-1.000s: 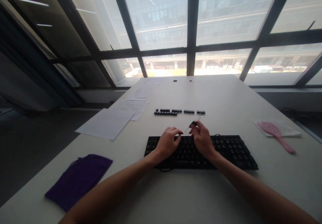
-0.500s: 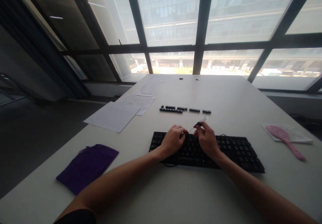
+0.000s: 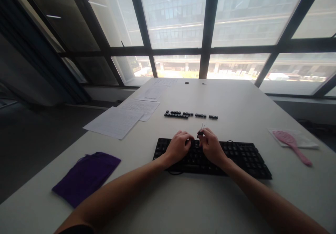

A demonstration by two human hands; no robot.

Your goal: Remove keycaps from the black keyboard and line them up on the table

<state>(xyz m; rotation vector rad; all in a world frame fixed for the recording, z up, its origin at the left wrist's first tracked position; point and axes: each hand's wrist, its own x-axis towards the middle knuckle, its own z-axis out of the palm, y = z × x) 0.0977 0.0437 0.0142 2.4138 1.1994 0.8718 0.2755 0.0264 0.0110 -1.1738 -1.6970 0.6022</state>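
A black keyboard [image 3: 236, 158] lies on the white table under both hands. My right hand [image 3: 212, 148] grips a small tool [image 3: 201, 133] with a black body and thin wire prongs, held upright over the keyboard's back edge. My left hand [image 3: 179, 147] rests on the keyboard's left half, its fingers curled together close to the tool; whether they pinch anything is too small to tell. Behind the keyboard, loose black keycaps [image 3: 176, 115] stand in short rows.
A purple cloth pouch [image 3: 88, 178] lies at the left. Printed sheets [image 3: 114, 122] cover the table's left edge. At the right, a pink hairbrush [image 3: 292, 144] rests partly on a clear plastic bag [image 3: 309, 141]. Large windows stand beyond the table.
My right hand has moved left, closer to my left hand, and the tool has turned from slanting to nearly upright. The view has shifted slightly.
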